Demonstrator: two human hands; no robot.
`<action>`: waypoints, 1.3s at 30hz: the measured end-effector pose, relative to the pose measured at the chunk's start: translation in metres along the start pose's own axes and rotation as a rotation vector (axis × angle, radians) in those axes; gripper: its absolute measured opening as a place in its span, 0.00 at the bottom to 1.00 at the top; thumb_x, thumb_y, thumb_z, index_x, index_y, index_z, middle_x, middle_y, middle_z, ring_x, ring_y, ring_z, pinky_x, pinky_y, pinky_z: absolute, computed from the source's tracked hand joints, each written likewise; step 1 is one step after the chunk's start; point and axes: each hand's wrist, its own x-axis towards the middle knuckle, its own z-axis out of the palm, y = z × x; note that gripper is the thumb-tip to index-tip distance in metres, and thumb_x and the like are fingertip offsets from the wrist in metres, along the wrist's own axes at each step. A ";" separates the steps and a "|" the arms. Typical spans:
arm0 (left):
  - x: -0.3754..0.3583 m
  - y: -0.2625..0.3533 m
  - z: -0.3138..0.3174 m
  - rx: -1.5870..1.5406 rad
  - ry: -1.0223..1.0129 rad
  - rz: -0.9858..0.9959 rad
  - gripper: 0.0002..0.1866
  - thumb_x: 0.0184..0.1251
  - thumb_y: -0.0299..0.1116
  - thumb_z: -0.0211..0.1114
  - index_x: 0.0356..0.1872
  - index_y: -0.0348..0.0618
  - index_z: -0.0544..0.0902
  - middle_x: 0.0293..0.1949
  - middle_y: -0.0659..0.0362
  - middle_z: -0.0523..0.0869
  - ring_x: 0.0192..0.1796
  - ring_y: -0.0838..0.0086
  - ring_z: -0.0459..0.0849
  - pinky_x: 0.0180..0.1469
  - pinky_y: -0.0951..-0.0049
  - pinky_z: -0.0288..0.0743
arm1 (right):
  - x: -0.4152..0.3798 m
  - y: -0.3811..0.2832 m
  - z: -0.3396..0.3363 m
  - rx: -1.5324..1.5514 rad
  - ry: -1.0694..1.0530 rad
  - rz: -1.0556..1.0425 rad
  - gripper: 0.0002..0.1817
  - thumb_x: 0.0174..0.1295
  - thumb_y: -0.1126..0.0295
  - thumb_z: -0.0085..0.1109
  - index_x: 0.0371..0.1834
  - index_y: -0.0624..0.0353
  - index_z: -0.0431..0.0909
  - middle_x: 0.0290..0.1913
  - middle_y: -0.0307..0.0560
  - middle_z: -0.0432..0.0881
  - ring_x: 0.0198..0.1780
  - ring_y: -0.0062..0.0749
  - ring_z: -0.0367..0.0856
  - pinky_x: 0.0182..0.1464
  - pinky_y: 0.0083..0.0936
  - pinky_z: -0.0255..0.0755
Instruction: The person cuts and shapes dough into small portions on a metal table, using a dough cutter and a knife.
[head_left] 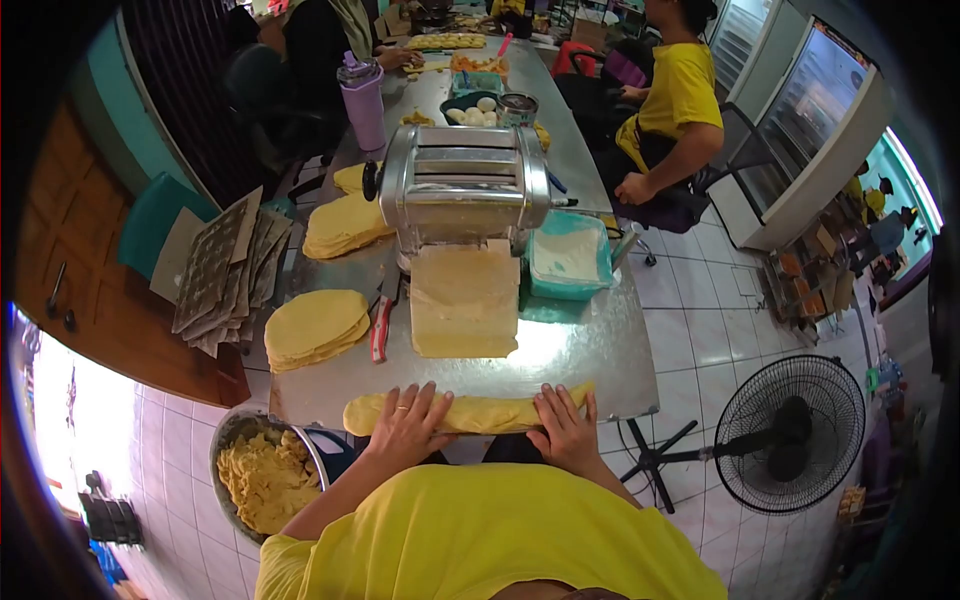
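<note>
A long roll of yellow dough lies along the near edge of the metal table. My left hand rests on its left part, fingers spread and laid over the top. Toward its right end, my right hand also lies on the dough with fingers stretched out. Just beyond the roll, a flat dough sheet lies in front of a silver dough sheeter. To the left are a knife with a red and white handle and a stack of flattened oval dough pieces.
A teal tub of white powder stands right of the sheeter. A second dough stack and a lilac tumbler are at left. A bowl of dough sits below left; a fan stands right. Co-workers sit farther along.
</note>
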 end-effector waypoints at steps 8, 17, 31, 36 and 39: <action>0.047 -0.027 0.012 -0.315 -0.221 -0.225 0.33 0.57 0.66 0.58 0.40 0.41 0.79 0.32 0.50 0.81 0.40 0.57 0.82 0.44 0.58 0.74 | 0.091 0.044 0.049 0.025 -0.126 0.162 0.24 0.64 0.51 0.48 0.19 0.56 0.81 0.24 0.48 0.82 0.30 0.42 0.80 0.38 0.43 0.68; 0.013 -0.022 -0.002 -0.303 -0.223 -0.238 0.28 0.54 0.60 0.64 0.36 0.41 0.78 0.35 0.51 0.79 0.39 0.55 0.81 0.45 0.59 0.72 | 0.065 0.030 0.030 0.169 0.023 0.107 0.17 0.61 0.54 0.57 0.26 0.57 0.75 0.33 0.47 0.81 0.38 0.42 0.78 0.42 0.39 0.67; 0.081 0.026 0.026 -0.322 -0.080 0.026 0.24 0.52 0.50 0.69 0.40 0.40 0.76 0.32 0.54 0.79 0.36 0.59 0.82 0.39 0.64 0.75 | 0.068 0.070 0.025 0.020 0.157 0.106 0.21 0.62 0.57 0.55 0.14 0.56 0.73 0.18 0.44 0.73 0.23 0.41 0.75 0.27 0.35 0.68; 0.079 0.026 0.016 -0.324 0.004 0.001 0.25 0.54 0.53 0.67 0.44 0.43 0.78 0.34 0.55 0.81 0.38 0.62 0.83 0.40 0.65 0.75 | 0.066 0.071 0.044 0.133 0.186 0.244 0.19 0.62 0.59 0.55 0.16 0.57 0.74 0.19 0.45 0.73 0.25 0.42 0.75 0.30 0.37 0.69; 0.079 0.028 0.009 -0.330 0.123 0.009 0.25 0.56 0.53 0.66 0.45 0.43 0.79 0.35 0.55 0.82 0.38 0.62 0.83 0.41 0.65 0.75 | 0.067 0.068 0.042 0.122 0.206 0.255 0.18 0.61 0.60 0.56 0.16 0.58 0.74 0.20 0.45 0.74 0.26 0.42 0.75 0.30 0.37 0.70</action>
